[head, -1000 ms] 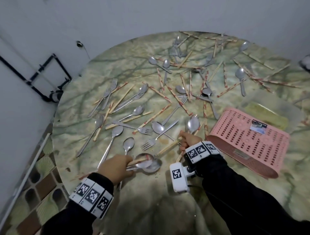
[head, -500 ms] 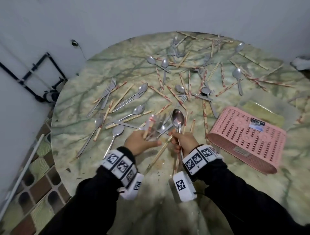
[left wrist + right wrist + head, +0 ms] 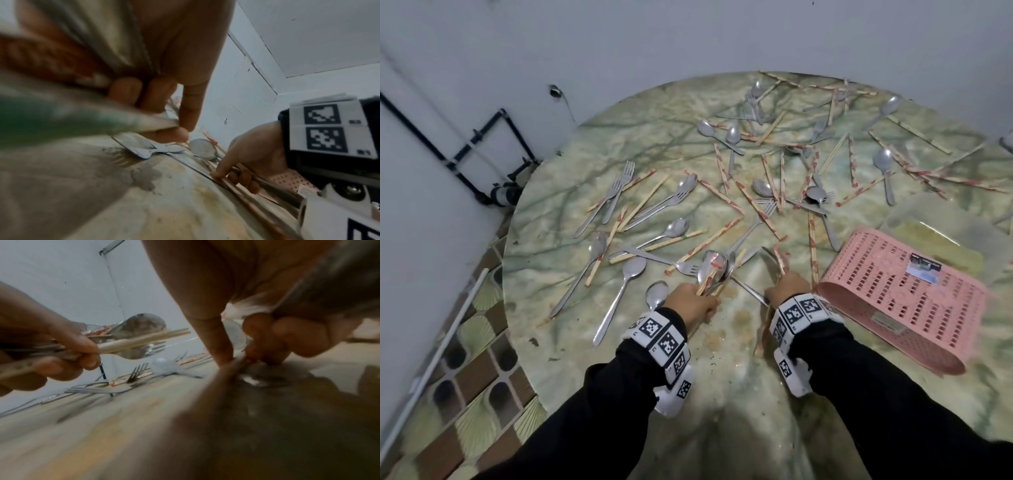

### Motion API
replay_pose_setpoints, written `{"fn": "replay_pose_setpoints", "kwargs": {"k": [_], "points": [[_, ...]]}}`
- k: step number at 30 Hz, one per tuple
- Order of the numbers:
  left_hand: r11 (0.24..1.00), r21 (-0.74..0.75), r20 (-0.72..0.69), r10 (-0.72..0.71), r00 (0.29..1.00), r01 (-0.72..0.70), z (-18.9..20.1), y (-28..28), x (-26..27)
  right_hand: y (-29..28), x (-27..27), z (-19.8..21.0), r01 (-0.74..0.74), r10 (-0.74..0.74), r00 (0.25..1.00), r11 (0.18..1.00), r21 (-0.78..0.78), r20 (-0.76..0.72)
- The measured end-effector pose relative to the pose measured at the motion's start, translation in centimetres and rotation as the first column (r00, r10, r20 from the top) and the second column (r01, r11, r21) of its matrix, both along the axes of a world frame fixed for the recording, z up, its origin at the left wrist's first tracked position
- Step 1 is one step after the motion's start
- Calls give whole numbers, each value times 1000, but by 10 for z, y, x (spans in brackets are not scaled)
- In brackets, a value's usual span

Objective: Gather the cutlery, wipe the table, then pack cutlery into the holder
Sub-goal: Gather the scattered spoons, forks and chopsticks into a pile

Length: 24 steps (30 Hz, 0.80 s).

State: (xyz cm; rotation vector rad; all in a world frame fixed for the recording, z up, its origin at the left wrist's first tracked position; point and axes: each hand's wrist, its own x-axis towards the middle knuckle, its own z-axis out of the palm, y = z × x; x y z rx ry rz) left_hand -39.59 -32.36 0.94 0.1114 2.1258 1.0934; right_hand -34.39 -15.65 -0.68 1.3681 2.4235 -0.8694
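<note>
Spoons, forks and red-patterned chopsticks lie scattered over the round marble table (image 3: 619,144). My left hand (image 3: 690,301) grips a bundle of spoons, forks and chopsticks (image 3: 714,270) just above the near part of the table; the same bundle (image 3: 131,335) shows in the right wrist view. My right hand (image 3: 787,287) holds several chopsticks and a metal handle (image 3: 777,262) low on the table, fingers curled round them (image 3: 244,177). The pink perforated holder (image 3: 900,301) lies on its side right of my right hand.
A loose spoon (image 3: 657,294) and a fork (image 3: 654,257) lie just left of my left hand. A clear flat tray (image 3: 941,233) sits behind the holder. Brown stains (image 3: 739,318) mark the table between my wrists. Wall and black pipes (image 3: 482,150) stand at the left.
My left hand has closed round the gathered cutlery and moved a little left. My right hand has dropped from holding a spoon upright to grasping chopsticks on the table.
</note>
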Motion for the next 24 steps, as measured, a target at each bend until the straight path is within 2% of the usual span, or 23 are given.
{"fn": "replay_pose_setpoints", "kwargs": {"k": [3, 6, 8, 10, 12, 14, 16, 18, 20, 22, 24], "points": [[992, 88, 5, 95, 995, -95, 3, -3, 4, -3, -7, 2, -104, 103, 994, 994, 26, 40], [976, 148, -53, 170, 984, -161, 12, -14, 4, -4, -8, 8, -92, 92, 995, 996, -16, 29], [962, 171, -93, 231, 969, -213, 18, -26, 0, -5, -8, 15, -32, 29, 998, 998, -60, -52], [926, 233, -64, 320, 945, -298, 24, -37, -5, -6, -9, 23, -12, -1, 982, 997, -71, -188], [885, 287, -55, 397, 916, -367, 29, -47, -9, -11, -12, 31, -89, 65, 944, 994, -58, -325], [894, 265, -133, 404, 905, -360, 28, -56, -12, -18, -17, 35, -217, 182, 898, 975, -44, -401], [919, 218, -177, 369, 913, -329, 24, -61, -14, -25, -21, 37, -360, 332, 865, 933, -5, -375], [949, 122, -210, 312, 926, -292, 16, -65, -12, -31, -26, 34, -512, 508, 825, 857, 54, -249], [967, -16, -269, 241, 933, -254, 10, -69, -7, -37, -31, 30, -643, 652, 748, 758, 105, -127], [967, -112, -303, 184, 935, -227, 1, -73, -4, -43, -33, 31, -729, 738, 674, 670, 144, -25], [959, -219, -280, 115, 953, -179, -5, -77, -1, -46, -34, 27, -763, 769, 638, 622, 179, 47]]}}
